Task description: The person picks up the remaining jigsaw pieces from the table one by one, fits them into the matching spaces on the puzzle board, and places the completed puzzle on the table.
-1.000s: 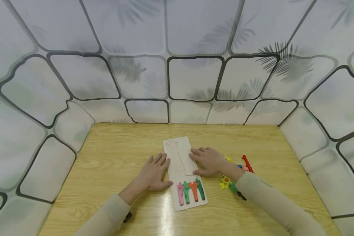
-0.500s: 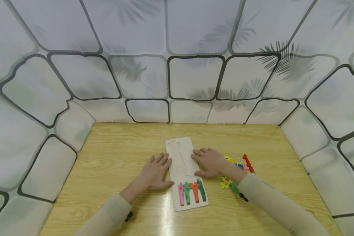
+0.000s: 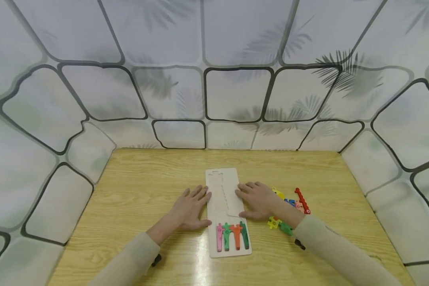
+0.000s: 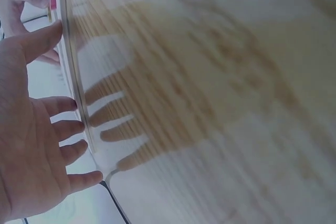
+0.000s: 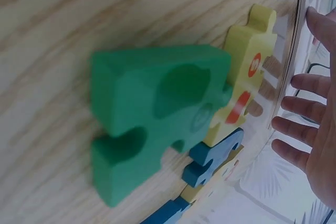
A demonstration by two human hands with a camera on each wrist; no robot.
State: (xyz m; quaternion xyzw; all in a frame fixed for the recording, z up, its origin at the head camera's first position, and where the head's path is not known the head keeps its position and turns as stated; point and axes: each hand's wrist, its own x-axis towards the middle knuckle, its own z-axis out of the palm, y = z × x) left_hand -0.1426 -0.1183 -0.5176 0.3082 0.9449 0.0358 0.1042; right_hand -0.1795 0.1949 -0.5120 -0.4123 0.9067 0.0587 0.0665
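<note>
A white puzzle board point(image 3: 234, 184) with a giraffe-shaped recess lies on the wooden table. Pink point(image 3: 219, 237), green point(image 3: 227, 237), orange point(image 3: 237, 236) and dark green point(image 3: 244, 235) leg pieces fill the recess's lower end; its neck and body are bare. Along the board's left edge, my left hand point(image 3: 190, 209) rests with fingers spread, fingertips and thumb at the rim. Opposite it, my right hand point(image 3: 260, 201) has its fingertips and thumb at the right edge. Both wrist views show the fingers fairly straight, grasping nothing.
Right of the board, partly under the right forearm, lie loose puzzle pieces: a yellow head piece point(image 3: 277, 193), a red strip point(image 3: 302, 200), a green piece point(image 5: 157, 103), a yellow piece point(image 5: 247, 77) and a blue piece point(image 5: 212, 156). Patterned walls point(image 3: 178, 95) enclose the table's back and sides.
The board has turned slightly clockwise, its far end swinging right, so it stands straighter. My right hand has shifted a little right with its edge; my left hand has moved slightly right.
</note>
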